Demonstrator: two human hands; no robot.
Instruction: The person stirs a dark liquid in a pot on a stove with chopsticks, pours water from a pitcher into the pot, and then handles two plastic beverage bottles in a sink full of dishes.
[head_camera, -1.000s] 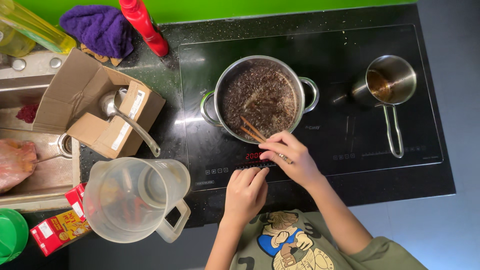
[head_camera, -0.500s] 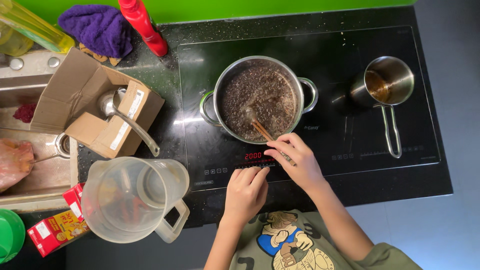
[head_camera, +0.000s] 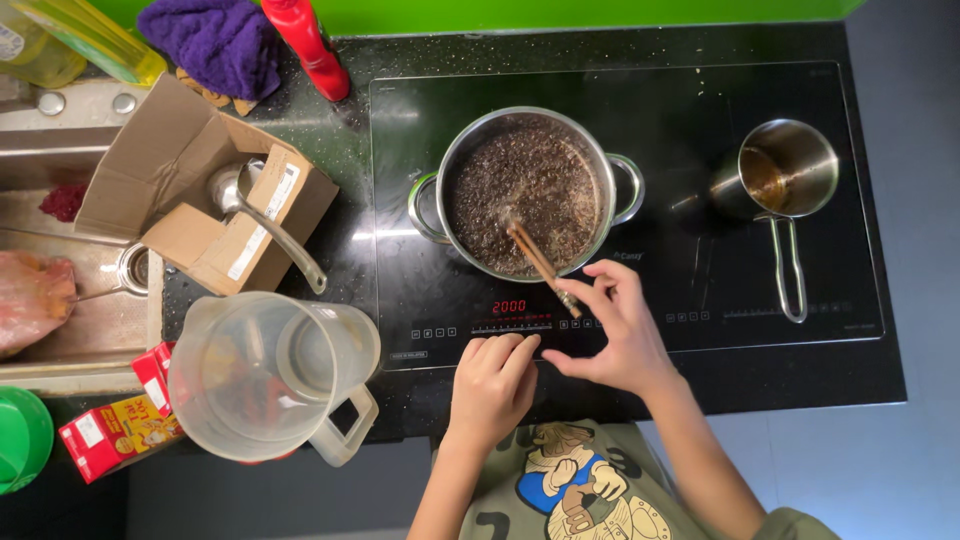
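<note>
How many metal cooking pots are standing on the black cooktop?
2. A large two-handled pot of dark liquid sits at the centre, with chopsticks in it held by the right hand. A small long-handled saucepan stands to its right.

Open brown cardboard box (head_camera: 190, 190), upper left of frame, lies on the dark desk (head_camera: 350, 140) with flaps spread; a white rectangular label (head_camera: 262, 220) runs along one flap. Small red and yellow carton (head_camera: 118, 432), lower left, lies flat; a second red carton (head_camera: 153, 366) sits just beside it, partly hidden behind the clear jug, so its shape is uncertain. Red lit display (head_camera: 508, 306), centre frame, glows on the black cooktop panel.
</note>
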